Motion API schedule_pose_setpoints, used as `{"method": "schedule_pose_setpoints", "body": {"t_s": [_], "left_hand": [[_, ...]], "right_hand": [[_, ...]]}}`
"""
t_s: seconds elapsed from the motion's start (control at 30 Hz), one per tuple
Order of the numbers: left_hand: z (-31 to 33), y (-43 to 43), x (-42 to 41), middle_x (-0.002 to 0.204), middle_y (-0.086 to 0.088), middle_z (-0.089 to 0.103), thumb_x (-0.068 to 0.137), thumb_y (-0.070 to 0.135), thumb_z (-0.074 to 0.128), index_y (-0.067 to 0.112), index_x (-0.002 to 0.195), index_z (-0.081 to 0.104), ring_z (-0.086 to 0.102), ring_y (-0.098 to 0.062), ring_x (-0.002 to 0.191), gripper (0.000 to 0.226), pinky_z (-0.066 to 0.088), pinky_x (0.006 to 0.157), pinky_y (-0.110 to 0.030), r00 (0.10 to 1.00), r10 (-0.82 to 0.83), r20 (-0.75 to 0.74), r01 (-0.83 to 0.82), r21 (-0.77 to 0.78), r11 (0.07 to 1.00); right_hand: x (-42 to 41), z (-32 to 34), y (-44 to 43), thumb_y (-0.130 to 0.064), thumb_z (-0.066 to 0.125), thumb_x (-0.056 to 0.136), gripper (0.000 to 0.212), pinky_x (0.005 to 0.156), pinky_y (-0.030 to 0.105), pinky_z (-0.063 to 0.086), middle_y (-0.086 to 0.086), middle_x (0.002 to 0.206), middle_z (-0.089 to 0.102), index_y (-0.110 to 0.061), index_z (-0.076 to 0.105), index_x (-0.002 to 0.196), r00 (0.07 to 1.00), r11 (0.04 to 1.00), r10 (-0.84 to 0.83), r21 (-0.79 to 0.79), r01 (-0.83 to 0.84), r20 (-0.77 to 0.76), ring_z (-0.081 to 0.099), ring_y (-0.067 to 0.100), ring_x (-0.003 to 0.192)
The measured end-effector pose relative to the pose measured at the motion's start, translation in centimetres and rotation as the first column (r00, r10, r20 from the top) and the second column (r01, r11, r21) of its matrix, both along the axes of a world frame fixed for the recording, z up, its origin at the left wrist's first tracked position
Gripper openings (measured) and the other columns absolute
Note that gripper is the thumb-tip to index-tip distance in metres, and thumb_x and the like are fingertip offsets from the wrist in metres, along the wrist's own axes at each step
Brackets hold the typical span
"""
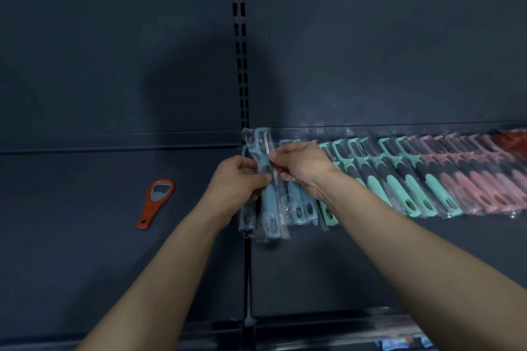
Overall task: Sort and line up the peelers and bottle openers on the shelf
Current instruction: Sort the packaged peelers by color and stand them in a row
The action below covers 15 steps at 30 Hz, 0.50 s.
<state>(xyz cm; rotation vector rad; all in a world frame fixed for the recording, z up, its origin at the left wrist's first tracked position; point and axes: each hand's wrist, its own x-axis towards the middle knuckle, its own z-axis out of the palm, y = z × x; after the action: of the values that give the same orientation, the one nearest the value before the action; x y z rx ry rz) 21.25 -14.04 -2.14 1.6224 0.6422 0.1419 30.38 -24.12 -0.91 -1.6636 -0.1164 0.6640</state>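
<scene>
A row of peelers in clear plastic sleeves lies along the dark shelf [313,265]: blue ones [299,202] at the left, then mint green ones [399,179], then pink ones [470,179], and red at the far right. My left hand [236,179] and my right hand [299,165] both pinch a wrapped blue peeler [268,199] at the row's left end. Another dark wrapped peeler [246,219] hangs under my left hand. An orange bottle opener [155,202] lies alone on the left shelf section.
A slotted upright post [239,37] divides the dark back panel. The seam between the two shelf sections runs below my hands. Blue packaged items [405,343] show below the shelf's front edge at the bottom right.
</scene>
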Motion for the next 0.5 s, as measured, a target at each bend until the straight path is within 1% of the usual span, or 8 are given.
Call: {"method": "schedule_pose_setpoints", "body": {"t_s": [0.1, 0.13, 0.2, 0.23, 0.3, 0.33, 0.4, 0.5], "left_hand": [[-0.1, 0.4, 0.6, 0.08, -0.008, 0.065, 0.078, 0.008, 0.073, 0.004, 0.097, 0.061, 0.056, -0.01, 0.057, 0.023, 0.044, 0.043, -0.017, 0.997, 0.016, -0.077, -0.017, -0.019, 1.0], [0.0, 0.5, 0.8, 0.078, -0.007, 0.066, 0.076, 0.009, 0.074, 0.005, 0.095, 0.062, 0.055, -0.009, 0.055, 0.022, 0.043, 0.042, -0.017, 0.995, 0.025, -0.1, -0.026, -0.012, 1.0], [0.1, 0.9, 1.1, 0.072, -0.004, 0.066, 0.074, 0.009, 0.076, 0.007, 0.088, 0.063, 0.055, -0.007, 0.05, 0.019, 0.042, 0.04, -0.017, 0.99, 0.036, -0.138, -0.035, 0.009, 0.999], [0.2, 1.1, 1.4, 0.07, -0.004, 0.066, 0.074, 0.008, 0.076, 0.007, 0.084, 0.063, 0.055, -0.006, 0.049, 0.017, 0.041, 0.039, -0.016, 0.987, 0.037, -0.158, -0.034, 0.02, 0.999], [0.3, 1.2, 2.0, 0.067, -0.005, 0.066, 0.073, 0.007, 0.077, 0.008, 0.076, 0.064, 0.056, -0.008, 0.049, 0.014, 0.04, 0.038, -0.016, 0.981, 0.031, -0.194, -0.023, 0.043, 0.999], [0.3, 1.2, 2.3, 0.065, -0.005, 0.066, 0.072, 0.006, 0.078, 0.008, 0.071, 0.064, 0.056, -0.009, 0.049, 0.014, 0.04, 0.038, -0.016, 0.978, 0.028, -0.205, -0.017, 0.056, 0.998], [0.2, 1.0, 2.9, 0.062, -0.006, 0.064, 0.07, 0.003, 0.079, 0.006, 0.065, 0.063, 0.056, -0.009, 0.045, 0.018, 0.042, 0.038, -0.015, 0.977, 0.031, -0.211, -0.019, 0.062, 0.998], [0.0, 0.7, 3.5, 0.062, -0.007, 0.063, 0.068, -0.003, 0.079, 0.004, 0.063, 0.058, 0.06, -0.01, 0.046, 0.023, 0.047, 0.041, -0.016, 0.98, 0.062, -0.191, -0.057, 0.031, 0.998]], "right_hand": [[0.3, -0.1, -0.6, 0.004, 0.065, 0.084, 0.013, 0.042, 0.014, 0.045, 0.008, 0.067, 0.062, -0.006, 0.061, 0.076, 0.999, 1.0, -0.01, 0.02, 0.011, -0.038, 0.058, 0.008, 0.046], [0.5, -0.2, -0.8, 0.006, 0.062, 0.085, 0.016, 0.045, 0.015, 0.047, 0.008, 0.069, 0.062, -0.007, 0.06, 0.075, 1.0, 1.0, -0.017, -0.016, 0.017, 0.002, 0.058, 0.01, 0.048], [1.0, -0.6, -1.6, 0.003, 0.061, 0.085, 0.019, 0.057, 0.018, 0.05, 0.005, 0.073, 0.063, -0.01, 0.062, 0.072, 0.971, 0.971, 0.011, -0.236, 0.047, 0.24, 0.059, 0.013, 0.06], [1.2, -0.7, -2.1, -0.001, 0.062, 0.085, 0.017, 0.062, 0.018, 0.048, 0.003, 0.075, 0.064, -0.012, 0.065, 0.074, 0.925, 0.929, 0.066, -0.36, 0.08, 0.373, 0.059, 0.012, 0.066], [1.2, -0.6, -3.0, -0.008, 0.064, 0.085, 0.008, 0.071, 0.018, 0.044, 0.004, 0.085, 0.069, -0.013, 0.07, 0.082, 0.838, 0.863, 0.186, -0.493, 0.11, 0.513, 0.062, 0.014, 0.08], [1.2, -0.6, -3.3, -0.011, 0.065, 0.085, 0.007, 0.075, 0.019, 0.044, 0.006, 0.091, 0.071, -0.012, 0.072, 0.088, 0.812, 0.843, 0.24, -0.529, 0.097, 0.531, 0.063, 0.017, 0.087], [0.8, -0.7, -3.7, -0.017, 0.067, 0.086, 0.016, 0.082, 0.022, 0.044, 0.007, 0.102, 0.07, -0.01, 0.071, 0.1, 0.769, 0.798, 0.34, -0.599, 0.069, 0.541, 0.063, 0.021, 0.097], [0.5, -0.9, -4.0, -0.025, 0.067, 0.087, 0.026, 0.087, 0.029, 0.048, 0.008, 0.106, 0.069, -0.01, 0.069, 0.107, 0.735, 0.77, 0.409, -0.637, 0.04, 0.541, 0.062, 0.024, 0.1]]}}
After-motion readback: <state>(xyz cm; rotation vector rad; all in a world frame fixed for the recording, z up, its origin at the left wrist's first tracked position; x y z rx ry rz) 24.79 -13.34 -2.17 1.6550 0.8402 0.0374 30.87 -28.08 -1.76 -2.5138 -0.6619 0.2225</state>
